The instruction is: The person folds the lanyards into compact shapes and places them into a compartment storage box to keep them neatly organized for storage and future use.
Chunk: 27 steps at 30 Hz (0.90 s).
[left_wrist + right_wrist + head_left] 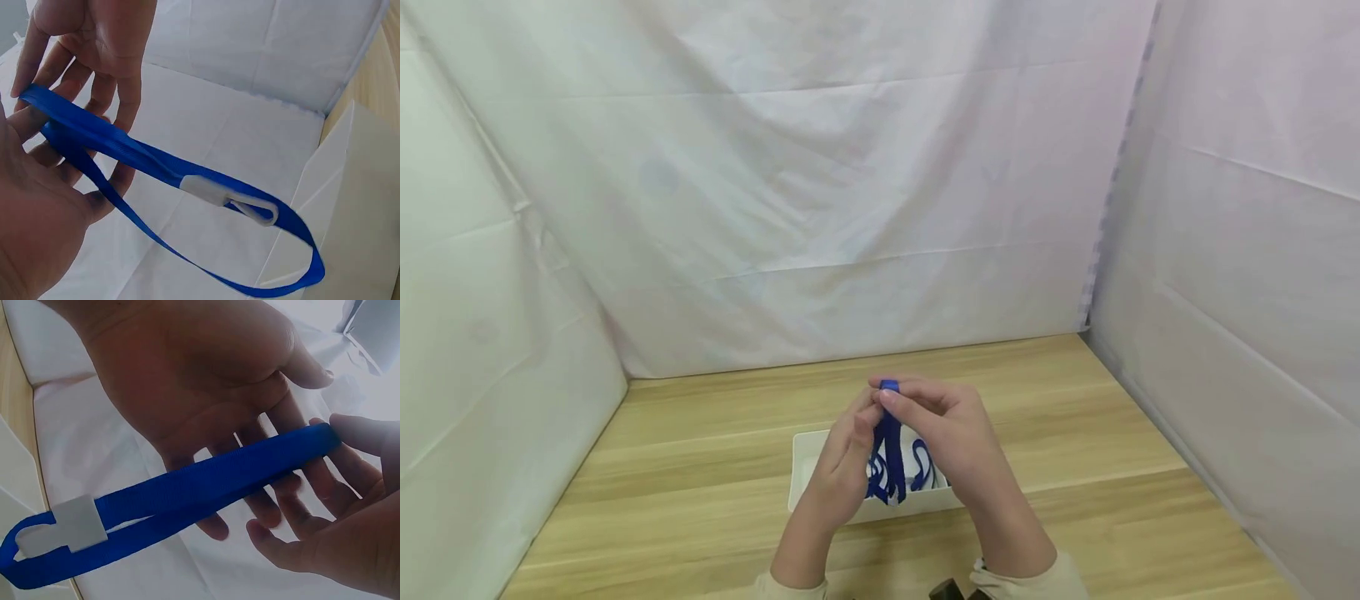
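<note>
A folded blue lanyard (892,454) hangs between the two hands, over the white tray. Near its lower end is a white plastic clip (203,189), beside a long hanging loop. The right hand (958,437) pinches the lanyard's upper fold between thumb and fingers. Facing it, the left hand (838,471) has its palm turned in, thumb up and fingers extended. In the right wrist view the left hand's fingers (215,526) lie behind the strap, touching it without curling round it. More blue lanyards (921,467) lie inside the tray, partly hidden by the hands.
The white rectangular tray (917,504) stands on a wood-grain table (700,467), just below the hands. White cloth walls (850,208) enclose the table at the back and both sides. A small dark object (946,590) shows at the bottom edge, near the right sleeve.
</note>
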### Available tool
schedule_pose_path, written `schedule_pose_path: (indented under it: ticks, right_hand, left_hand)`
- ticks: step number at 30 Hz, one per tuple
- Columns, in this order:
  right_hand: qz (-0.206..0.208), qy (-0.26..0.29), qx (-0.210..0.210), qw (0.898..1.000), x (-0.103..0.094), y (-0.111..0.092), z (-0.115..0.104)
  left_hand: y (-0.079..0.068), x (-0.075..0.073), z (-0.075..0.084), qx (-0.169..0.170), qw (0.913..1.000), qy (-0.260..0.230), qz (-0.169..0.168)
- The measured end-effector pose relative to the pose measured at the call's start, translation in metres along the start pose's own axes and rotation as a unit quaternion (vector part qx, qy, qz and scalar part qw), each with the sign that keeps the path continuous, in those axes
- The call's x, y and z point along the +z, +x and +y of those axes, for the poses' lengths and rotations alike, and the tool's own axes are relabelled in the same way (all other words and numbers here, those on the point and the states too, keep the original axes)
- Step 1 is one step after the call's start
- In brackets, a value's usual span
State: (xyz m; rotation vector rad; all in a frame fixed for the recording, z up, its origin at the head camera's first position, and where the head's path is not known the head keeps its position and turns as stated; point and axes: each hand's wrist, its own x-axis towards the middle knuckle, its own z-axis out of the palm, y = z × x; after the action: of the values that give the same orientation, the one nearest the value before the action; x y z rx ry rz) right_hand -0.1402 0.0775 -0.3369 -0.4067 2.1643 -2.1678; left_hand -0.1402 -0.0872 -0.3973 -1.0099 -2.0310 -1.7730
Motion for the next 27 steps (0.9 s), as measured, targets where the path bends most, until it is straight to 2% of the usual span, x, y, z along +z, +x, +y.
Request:
schedule_pose_path:
  ticks: [5, 7, 11, 14, 18, 27]
  right_hand:
    - [-0.007, -0.004, -0.011, 1.0, 0.001, 0.002, 0.0]
    - [-0.01, -0.007, -0.014, 1.0, 0.0, 0.002, 0.0]
    - [-0.012, -0.002, -0.017, 1.0, 0.001, 0.002, 0.0]
    - [-0.013, 0.008, -0.017, 1.0, 0.002, 0.001, -0.001]
    - [-0.008, 0.018, -0.014, 1.0, 0.003, 0.0, -0.002]
    - [-0.013, 0.052, -0.011, 0.998, 0.005, 0.0, -0.005]
  left_hand:
    - [0.002, -0.001, 0.002, -0.042, 0.9921, -0.117, -0.016]
    - [0.003, -0.001, 0.002, -0.049, 0.9892, -0.137, -0.015]
    - [0.001, 0.002, 0.001, -0.041, 0.9961, -0.078, 0.005]
    - [0.0, 0.006, -0.002, 0.005, 0.9997, -0.018, 0.017]
    - [0.001, 0.009, -0.008, 0.066, 0.9975, 0.015, 0.022]
    - [-0.001, 0.011, -0.012, 0.062, 0.9978, 0.01, 0.018]
